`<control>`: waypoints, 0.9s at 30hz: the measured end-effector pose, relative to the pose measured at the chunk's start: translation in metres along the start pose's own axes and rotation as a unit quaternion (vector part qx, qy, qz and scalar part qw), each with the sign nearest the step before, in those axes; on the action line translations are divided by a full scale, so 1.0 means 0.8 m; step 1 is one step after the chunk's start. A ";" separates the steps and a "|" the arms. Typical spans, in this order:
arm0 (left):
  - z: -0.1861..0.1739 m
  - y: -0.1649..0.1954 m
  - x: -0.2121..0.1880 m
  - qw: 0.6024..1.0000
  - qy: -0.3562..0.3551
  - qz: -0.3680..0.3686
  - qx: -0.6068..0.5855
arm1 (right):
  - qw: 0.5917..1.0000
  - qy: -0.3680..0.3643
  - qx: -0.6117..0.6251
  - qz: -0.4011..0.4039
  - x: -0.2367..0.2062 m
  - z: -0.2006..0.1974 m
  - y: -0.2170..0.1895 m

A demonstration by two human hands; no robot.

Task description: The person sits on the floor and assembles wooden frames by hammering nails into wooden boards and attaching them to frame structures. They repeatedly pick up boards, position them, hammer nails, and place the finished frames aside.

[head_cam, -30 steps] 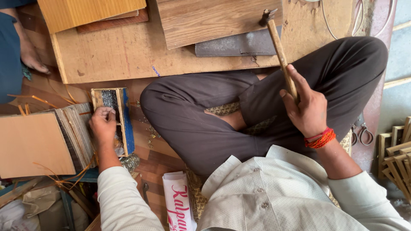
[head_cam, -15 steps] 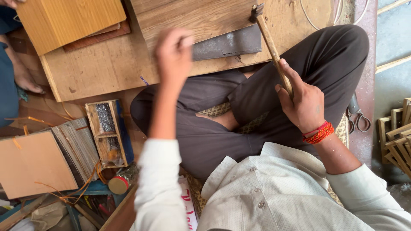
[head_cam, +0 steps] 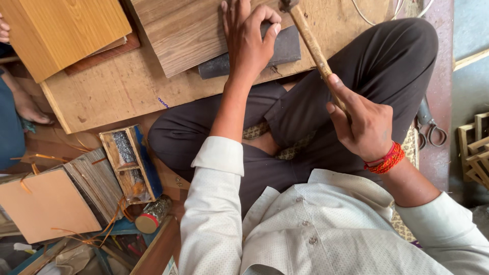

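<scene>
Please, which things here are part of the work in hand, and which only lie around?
In use: hammer in right hand; wooden plank and dark metal plate under left hand.

Lying about: compartmented nail box, scissors, orange board.

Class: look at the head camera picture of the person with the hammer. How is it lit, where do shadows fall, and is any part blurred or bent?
Head view: soft, even daylight, no glare; faint shadow under the left hand on the wooden panel; right hand and hammer handle sharp; wide lens slightly bows edges.
</scene>
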State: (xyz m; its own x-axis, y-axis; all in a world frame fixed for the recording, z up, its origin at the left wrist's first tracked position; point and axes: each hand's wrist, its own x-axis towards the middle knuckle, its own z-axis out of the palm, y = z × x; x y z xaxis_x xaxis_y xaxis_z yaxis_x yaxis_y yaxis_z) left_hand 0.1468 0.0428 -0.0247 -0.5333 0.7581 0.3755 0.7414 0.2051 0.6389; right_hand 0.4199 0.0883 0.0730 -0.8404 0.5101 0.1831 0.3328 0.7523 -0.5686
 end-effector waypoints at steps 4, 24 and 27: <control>0.002 0.000 0.004 1.000 0.004 0.003 0.020 | 0.999 -0.042 -0.023 -0.014 0.003 -0.006 0.000; -0.014 -0.009 0.001 0.996 -0.077 -0.013 -0.034 | 0.999 0.014 -0.022 -0.026 0.001 0.002 -0.007; -0.011 -0.005 -0.001 0.999 -0.037 0.028 0.000 | 0.998 0.046 -0.021 -0.035 -0.002 0.002 -0.004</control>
State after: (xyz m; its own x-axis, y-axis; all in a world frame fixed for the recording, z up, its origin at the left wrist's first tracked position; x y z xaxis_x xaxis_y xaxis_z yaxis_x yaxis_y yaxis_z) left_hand 0.1405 0.0361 -0.0219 -0.4598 0.8115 0.3606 0.7693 0.1613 0.6182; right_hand 0.4197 0.0841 0.0733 -0.8199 0.4904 0.2953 0.2942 0.8035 -0.5175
